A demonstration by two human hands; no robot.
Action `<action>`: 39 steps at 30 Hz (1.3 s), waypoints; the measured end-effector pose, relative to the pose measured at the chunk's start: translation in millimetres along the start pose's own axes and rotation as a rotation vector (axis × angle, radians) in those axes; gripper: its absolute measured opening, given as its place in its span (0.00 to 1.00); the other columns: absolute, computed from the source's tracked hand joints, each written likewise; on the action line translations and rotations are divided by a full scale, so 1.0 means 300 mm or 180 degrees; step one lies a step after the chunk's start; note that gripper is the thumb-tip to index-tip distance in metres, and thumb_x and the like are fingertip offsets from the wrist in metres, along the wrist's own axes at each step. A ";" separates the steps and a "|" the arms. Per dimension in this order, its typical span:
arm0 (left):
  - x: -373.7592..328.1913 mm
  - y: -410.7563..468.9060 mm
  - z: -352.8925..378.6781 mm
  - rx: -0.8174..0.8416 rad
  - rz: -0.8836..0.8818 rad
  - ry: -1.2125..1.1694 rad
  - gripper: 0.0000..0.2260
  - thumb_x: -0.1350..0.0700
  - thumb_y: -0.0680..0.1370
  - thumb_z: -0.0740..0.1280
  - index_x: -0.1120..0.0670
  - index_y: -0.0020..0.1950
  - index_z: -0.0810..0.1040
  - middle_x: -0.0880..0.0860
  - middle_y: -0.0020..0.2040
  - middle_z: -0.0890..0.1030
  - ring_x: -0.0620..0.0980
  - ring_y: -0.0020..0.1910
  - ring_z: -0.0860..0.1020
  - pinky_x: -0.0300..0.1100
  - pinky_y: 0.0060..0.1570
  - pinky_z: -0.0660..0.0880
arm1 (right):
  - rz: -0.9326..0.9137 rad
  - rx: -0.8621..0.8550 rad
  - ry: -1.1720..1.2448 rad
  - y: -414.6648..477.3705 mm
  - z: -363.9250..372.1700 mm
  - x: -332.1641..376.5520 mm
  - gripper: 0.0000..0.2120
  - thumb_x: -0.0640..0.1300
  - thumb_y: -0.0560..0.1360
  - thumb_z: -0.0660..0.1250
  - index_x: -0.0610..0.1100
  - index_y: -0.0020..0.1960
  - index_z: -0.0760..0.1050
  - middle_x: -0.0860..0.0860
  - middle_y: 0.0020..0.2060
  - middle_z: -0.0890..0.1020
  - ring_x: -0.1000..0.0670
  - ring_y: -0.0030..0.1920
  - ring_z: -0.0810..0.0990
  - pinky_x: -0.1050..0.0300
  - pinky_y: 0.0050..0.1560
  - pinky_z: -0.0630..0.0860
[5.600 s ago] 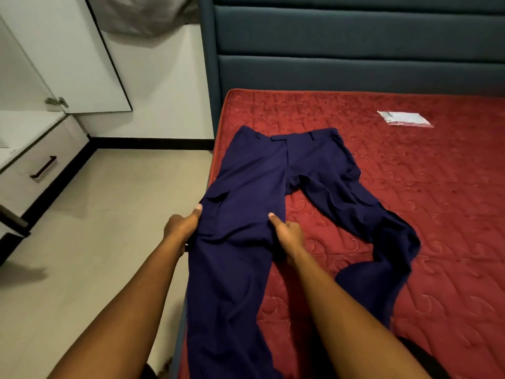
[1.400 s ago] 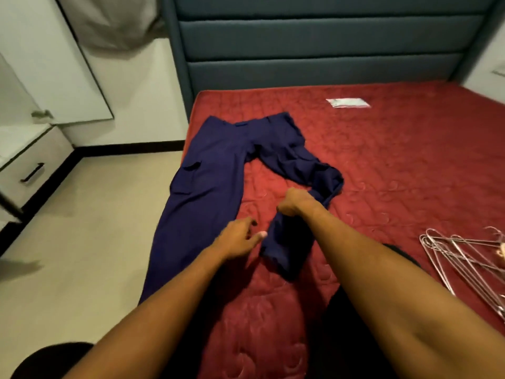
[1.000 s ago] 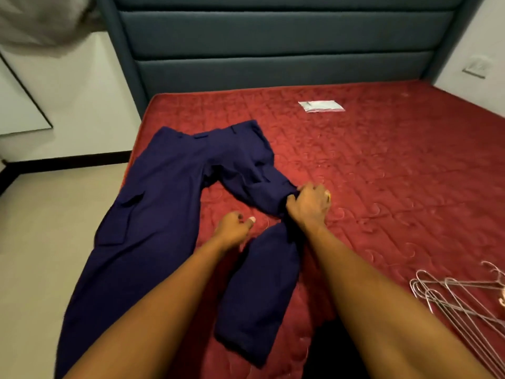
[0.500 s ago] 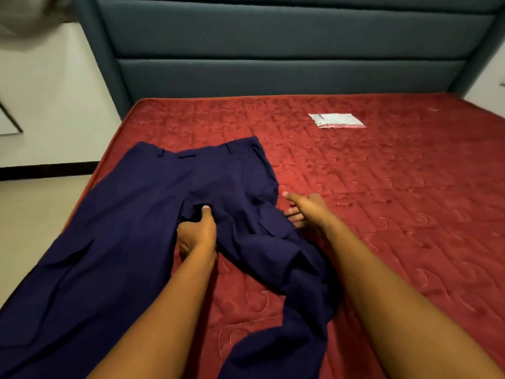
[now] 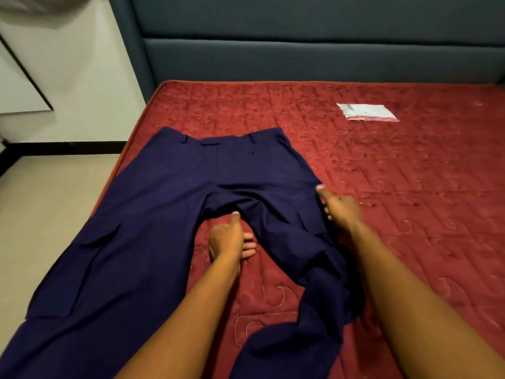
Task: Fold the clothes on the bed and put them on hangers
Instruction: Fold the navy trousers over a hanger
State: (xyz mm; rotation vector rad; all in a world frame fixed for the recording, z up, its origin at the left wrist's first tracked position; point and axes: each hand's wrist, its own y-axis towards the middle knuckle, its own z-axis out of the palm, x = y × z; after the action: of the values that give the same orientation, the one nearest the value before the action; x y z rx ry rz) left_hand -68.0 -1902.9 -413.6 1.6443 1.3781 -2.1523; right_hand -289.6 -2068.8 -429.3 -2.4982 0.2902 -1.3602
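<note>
Navy cargo trousers (image 5: 169, 214) lie spread on the red mattress (image 5: 410, 214), waistband toward the headboard. Their left leg runs flat down over the bed's left edge. The right leg is rumpled and bunches near me. My left hand (image 5: 228, 237) rests on the mattress between the legs, thumb tip touching the crotch, fingers loosely bent beside the right leg's inner edge. My right hand (image 5: 340, 209) holds the outer edge of the right leg near the hip pocket, fingers curled at the seam. No hangers are in view.
A small clear plastic packet (image 5: 367, 112) lies on the mattress at the far right. A dark teal padded headboard (image 5: 300, 58) closes off the far side. Beige floor (image 5: 49, 203) and a white wall with black skirting lie left of the bed.
My left hand let go of the crotch fabric and slid back onto the mattress. My right hand moved to the leg's outer edge. The trousers' seat lies flatter.
</note>
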 end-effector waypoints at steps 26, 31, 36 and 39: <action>0.326 -0.805 -0.075 0.1921 -0.0617 0.1084 0.14 0.60 0.85 0.51 0.64 0.50 0.74 0.67 0.52 0.82 0.63 0.50 0.83 0.52 0.49 0.81 | -0.0875 -0.0077 -0.0578 -0.834 -0.268 -0.124 0.10 0.32 0.73 0.69 0.43 0.44 0.86 0.45 0.39 0.85 0.48 0.42 0.82 0.56 0.46 0.73; 0.312 -0.683 -0.061 0.0998 -0.0570 0.0180 0.20 0.51 0.83 0.53 0.66 0.60 0.73 0.65 0.44 0.81 0.62 0.38 0.82 0.52 0.35 0.81 | 0.0340 -0.0583 -0.1061 -0.816 -0.317 -0.245 0.22 0.43 0.77 0.67 0.31 0.66 0.76 0.32 0.65 0.78 0.34 0.66 0.78 0.47 0.62 0.76; 0.265 -0.469 -0.003 -0.0328 0.0476 0.1477 0.39 0.23 0.64 0.60 0.57 0.50 0.79 0.57 0.41 0.84 0.63 0.38 0.84 0.57 0.45 0.83 | -0.0288 -0.0133 -0.1097 -0.721 -0.257 -0.197 0.30 0.62 0.75 0.63 0.37 0.61 0.79 0.37 0.60 0.82 0.37 0.60 0.81 0.48 0.58 0.75; 0.233 -0.434 0.010 0.0061 0.0377 0.1659 0.21 0.43 0.70 0.67 0.60 0.51 0.80 0.58 0.37 0.85 0.58 0.29 0.84 0.52 0.38 0.84 | -0.0636 -0.0007 -0.0844 -0.669 -0.228 -0.175 0.14 0.55 0.77 0.70 0.45 0.42 0.81 0.51 0.36 0.82 0.50 0.40 0.80 0.57 0.42 0.71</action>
State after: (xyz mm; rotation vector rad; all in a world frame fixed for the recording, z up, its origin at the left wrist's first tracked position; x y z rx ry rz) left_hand -172.1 -1799.8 -393.9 2.3403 1.3195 -1.7446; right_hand -367.1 -1874.1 -367.4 -2.7290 -0.0148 -1.0740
